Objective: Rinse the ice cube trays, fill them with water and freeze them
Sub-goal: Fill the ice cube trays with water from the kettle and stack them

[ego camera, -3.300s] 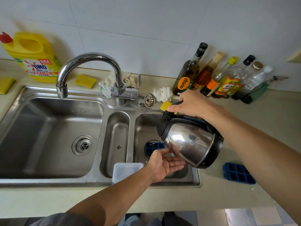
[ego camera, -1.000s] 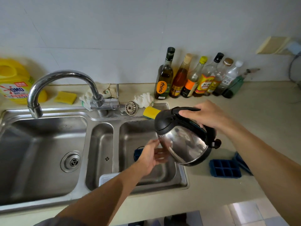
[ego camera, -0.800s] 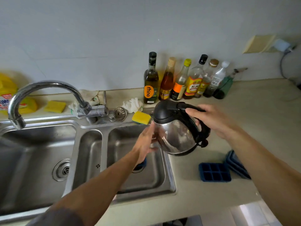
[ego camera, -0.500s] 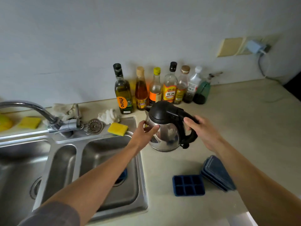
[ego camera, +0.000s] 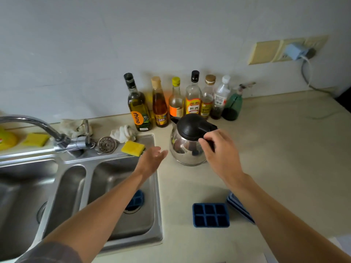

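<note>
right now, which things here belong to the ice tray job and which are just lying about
For the job: ice cube tray on the counter, second tray in the sink, blue stack right of the first, kettle held by the right hand, faucet.
Lying about: row of bottles, yellow sponge, white cloth, strainer, wall charger.

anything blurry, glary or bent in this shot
Head view: the left hand looks slightly motion-smeared, the right hand on the kettle sharper; head view: the kettle's steel belly and the sink rim throw soft reflections, no harsh glare; head view: wide-angle bend tilts the wall sockets at top right.
</note>
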`<state>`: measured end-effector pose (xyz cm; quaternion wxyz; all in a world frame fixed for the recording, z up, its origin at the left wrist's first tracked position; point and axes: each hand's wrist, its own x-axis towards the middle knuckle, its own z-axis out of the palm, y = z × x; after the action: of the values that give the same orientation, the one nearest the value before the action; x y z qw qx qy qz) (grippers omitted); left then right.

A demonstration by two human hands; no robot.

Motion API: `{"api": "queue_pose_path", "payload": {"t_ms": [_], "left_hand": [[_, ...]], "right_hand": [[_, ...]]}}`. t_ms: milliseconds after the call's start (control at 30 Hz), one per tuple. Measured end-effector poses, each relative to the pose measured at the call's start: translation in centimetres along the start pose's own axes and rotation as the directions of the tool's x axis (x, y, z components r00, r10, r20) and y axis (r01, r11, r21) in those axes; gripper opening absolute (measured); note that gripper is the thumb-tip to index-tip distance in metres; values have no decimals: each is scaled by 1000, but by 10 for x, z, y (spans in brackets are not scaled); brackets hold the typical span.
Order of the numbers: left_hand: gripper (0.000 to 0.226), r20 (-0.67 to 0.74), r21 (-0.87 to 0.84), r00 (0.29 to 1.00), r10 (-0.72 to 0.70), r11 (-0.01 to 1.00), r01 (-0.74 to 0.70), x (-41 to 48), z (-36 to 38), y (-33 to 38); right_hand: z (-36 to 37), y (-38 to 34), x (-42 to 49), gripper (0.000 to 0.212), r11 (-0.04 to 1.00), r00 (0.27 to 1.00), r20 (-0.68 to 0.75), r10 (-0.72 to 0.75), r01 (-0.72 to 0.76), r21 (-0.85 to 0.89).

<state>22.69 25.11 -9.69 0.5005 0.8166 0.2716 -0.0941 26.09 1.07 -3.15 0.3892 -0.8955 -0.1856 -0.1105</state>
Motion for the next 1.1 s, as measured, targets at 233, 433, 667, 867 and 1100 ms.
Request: {"api": "queue_pose_path", "payload": {"t_ms": [233,433,667,867,1100], "left_hand": [[15,-166,242,986,-9,969,50,-66,-117,-131],[13,-317,261,934,-166,931,254,-123,-191,-233],[24,-231,329,951,-204,904,274,-143,-200,-290],[33,-172,259,966,-191,938,231,-151,-199,-302],[31,-238,85,946,-221,965,248,-146,-202,-295]], "right_hand": [[114,-97,-54,21,985,814,580,33,-125,120],[232,-155,-126,24,977,576,803,155,-207,-40],[296,-183,-180,29,936,437,851,292,-315,-159],[306,-198,-194,21,944,459,837,299,-272,-188],[295,-198,-192,23,929,506,793,340,-309,-202]]}}
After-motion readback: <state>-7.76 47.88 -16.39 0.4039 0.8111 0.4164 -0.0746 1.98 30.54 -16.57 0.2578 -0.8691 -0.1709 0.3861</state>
